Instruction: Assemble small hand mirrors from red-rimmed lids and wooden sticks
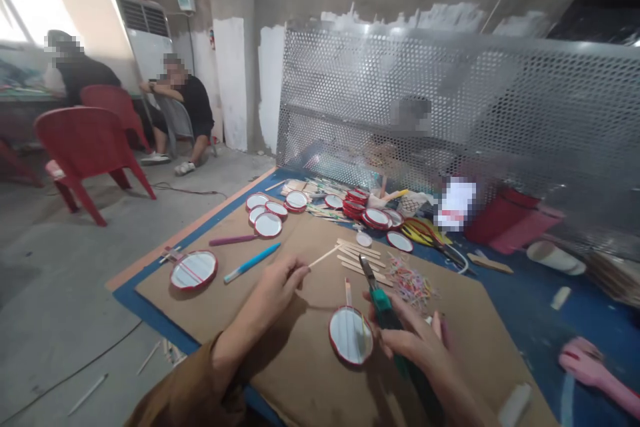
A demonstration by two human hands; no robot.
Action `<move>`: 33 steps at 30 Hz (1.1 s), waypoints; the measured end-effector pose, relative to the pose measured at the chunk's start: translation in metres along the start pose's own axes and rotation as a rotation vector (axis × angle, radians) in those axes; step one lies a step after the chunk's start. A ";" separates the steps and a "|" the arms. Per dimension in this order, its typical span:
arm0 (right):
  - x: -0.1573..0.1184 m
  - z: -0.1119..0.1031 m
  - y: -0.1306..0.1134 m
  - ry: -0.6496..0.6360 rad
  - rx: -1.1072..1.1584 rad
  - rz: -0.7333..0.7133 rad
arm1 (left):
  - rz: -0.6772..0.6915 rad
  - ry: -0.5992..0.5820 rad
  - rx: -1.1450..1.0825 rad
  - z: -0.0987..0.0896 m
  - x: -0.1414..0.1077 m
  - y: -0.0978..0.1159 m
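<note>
My left hand (283,285) pinches one end of a thin wooden stick (325,256), which points up and right. My right hand (411,333) grips a hand cutter (382,300) with green and black handles, its metal jaws upward. Just left of the right hand lies a round white disc with a red rim (350,337), with a short stick at its top. Several flat wooden sticks (361,260) lie on the cardboard (305,373) near the cutter's tip. Beside them is a heap of thin coloured strips (410,282).
A second red-rimmed disc (194,270), a blue pen (252,262) and a purple stick (232,239) lie left. More red-rimmed discs (268,224) line the back before a perforated metal panel (450,93). Yellow-handled scissors (425,232) and a pink tool (583,355) are right.
</note>
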State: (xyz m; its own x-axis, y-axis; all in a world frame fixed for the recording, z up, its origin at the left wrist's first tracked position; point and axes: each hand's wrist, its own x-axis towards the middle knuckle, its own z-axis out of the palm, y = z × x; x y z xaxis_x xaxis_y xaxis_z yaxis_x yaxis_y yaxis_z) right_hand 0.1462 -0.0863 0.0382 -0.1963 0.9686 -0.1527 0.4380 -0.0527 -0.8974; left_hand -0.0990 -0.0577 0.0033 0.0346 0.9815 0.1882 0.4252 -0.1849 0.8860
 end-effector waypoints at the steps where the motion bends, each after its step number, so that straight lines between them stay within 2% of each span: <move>1: 0.002 -0.002 0.004 -0.028 -0.042 0.016 | 0.005 -0.010 -0.004 0.000 -0.001 0.001; 4: 0.003 -0.004 0.010 -0.073 -0.075 0.006 | 0.031 -0.057 -0.004 0.000 -0.004 0.002; 9: -0.004 0.003 0.004 -0.117 -0.032 -0.070 | 0.089 -0.092 0.002 0.000 -0.008 0.002; 15: -0.005 -0.001 0.006 -0.173 -0.127 0.015 | 0.113 -0.118 0.010 -0.002 -0.011 0.007; 21: -0.006 0.003 0.004 -0.232 -0.090 -0.035 | 0.114 -0.159 0.044 -0.003 -0.012 0.009; 27: -0.006 0.009 0.007 -0.198 0.020 -0.054 | 0.116 -0.186 0.068 -0.003 -0.012 0.010; 33: -0.009 0.011 0.003 -0.175 0.032 -0.009 | 0.150 -0.176 0.096 -0.004 -0.012 0.009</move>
State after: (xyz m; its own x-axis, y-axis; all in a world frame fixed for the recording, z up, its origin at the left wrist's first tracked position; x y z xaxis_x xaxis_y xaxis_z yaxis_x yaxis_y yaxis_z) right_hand 0.1397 -0.0980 0.0322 -0.3513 0.9119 -0.2121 0.4080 -0.0548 -0.9114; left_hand -0.0989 -0.0710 0.0110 0.2571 0.9385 0.2305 0.4875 -0.3319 0.8076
